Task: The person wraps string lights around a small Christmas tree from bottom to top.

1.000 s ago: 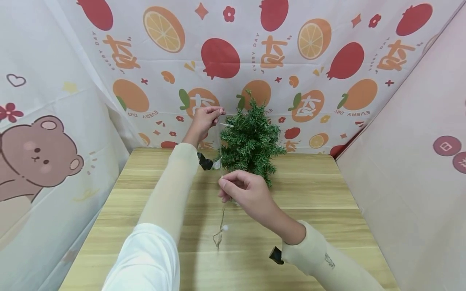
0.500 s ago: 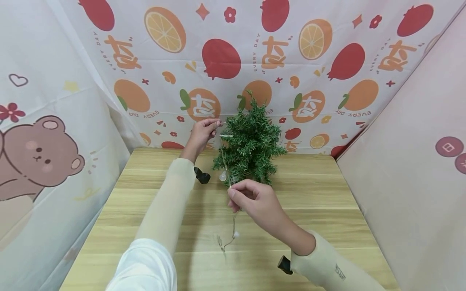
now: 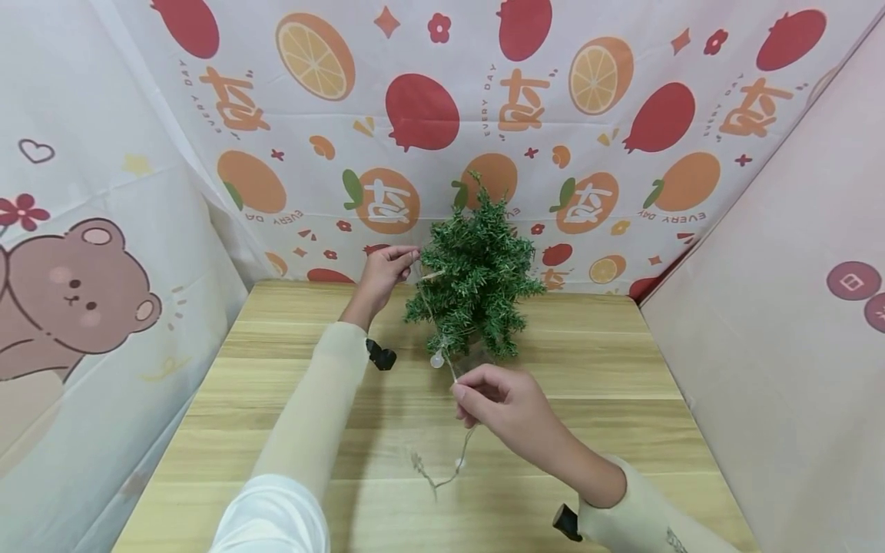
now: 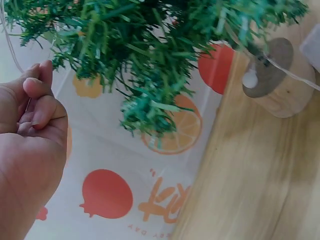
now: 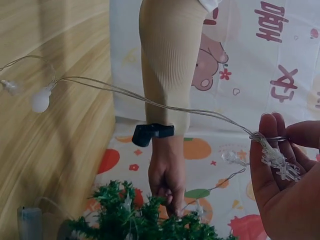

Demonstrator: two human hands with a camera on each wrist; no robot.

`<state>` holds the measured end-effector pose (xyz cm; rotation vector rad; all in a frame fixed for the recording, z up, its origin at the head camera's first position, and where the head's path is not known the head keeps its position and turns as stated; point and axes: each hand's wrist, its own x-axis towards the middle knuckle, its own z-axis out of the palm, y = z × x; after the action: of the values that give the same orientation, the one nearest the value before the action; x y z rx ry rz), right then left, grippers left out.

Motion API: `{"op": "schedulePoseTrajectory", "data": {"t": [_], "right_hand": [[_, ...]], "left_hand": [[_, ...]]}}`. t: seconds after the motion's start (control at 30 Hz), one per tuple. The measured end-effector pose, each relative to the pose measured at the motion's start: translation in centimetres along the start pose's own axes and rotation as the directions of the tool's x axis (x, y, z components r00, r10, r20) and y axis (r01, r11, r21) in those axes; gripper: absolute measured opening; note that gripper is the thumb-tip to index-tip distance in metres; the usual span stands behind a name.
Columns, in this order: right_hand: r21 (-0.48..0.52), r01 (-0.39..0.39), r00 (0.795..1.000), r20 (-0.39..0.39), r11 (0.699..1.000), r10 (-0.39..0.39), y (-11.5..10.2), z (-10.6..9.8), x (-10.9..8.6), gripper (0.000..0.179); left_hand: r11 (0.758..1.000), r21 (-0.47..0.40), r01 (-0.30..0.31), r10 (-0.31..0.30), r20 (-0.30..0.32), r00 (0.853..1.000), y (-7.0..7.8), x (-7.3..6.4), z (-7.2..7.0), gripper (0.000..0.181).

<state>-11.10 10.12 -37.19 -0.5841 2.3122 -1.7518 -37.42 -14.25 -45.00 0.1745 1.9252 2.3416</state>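
A small green artificial Christmas tree (image 3: 477,269) stands on the table, its round wooden base (image 4: 285,95) showing in the left wrist view. My left hand (image 3: 383,276) pinches a thin string-light wire at the tree's left side. In front of the tree, the thumb and fingers of my right hand (image 3: 508,403) pinch the same string of lights (image 3: 449,481), whose loose end hangs over the table. One white round bulb (image 3: 437,359) dangles between the hands. In the right wrist view, a bunch of clear plastic bulbs or clips (image 5: 282,162) lies against my right fingers.
A small pale box (image 5: 30,225) sits by the tree's base with a wire near it. The wooden table (image 3: 608,430) meets a fruit-print cloth (image 3: 311,200) right behind the tree. Black wrist cameras (image 3: 382,355) jut from both sleeves. Cloth walls rise at both sides.
My left hand has come down along the tree's left side. My right hand has moved right and toward me, drawing the wire along the tree's front; the hanging end swings with it.
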Motion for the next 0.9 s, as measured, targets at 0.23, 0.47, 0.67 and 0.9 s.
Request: {"op": "schedulePoseTrajectory", "data": {"t": [0.23,0.47,0.67,0.9], "right_hand": [[-0.022,-0.061,0.998,-0.023,0.998,0.06,0.8,-1.2,-0.8,0.017],[-0.032,-0.097,0.994,-0.053,0.995,0.095,1.5,-2.6,-1.0,0.02],[-0.058,-0.088,0.99,-0.117,0.994,0.081,1.4,-4.4,-1.2,0.021],[-0.068,-0.026,0.984,-0.177,0.997,0.014,0.5,-6.1,-1.2,0.02]], "left_hand": [[1.0,0.02,0.016,-0.017,0.033,0.999,0.3,-1.1,0.3,0.027],[0.996,0.082,0.036,-0.038,0.019,0.999,-1.4,-0.7,-0.1,0.035],[0.986,0.164,-0.011,0.006,0.029,1.0,-2.3,-0.6,-0.3,0.036],[0.981,0.191,-0.028,0.016,0.064,0.998,-1.2,-2.0,-0.2,0.03]]}}
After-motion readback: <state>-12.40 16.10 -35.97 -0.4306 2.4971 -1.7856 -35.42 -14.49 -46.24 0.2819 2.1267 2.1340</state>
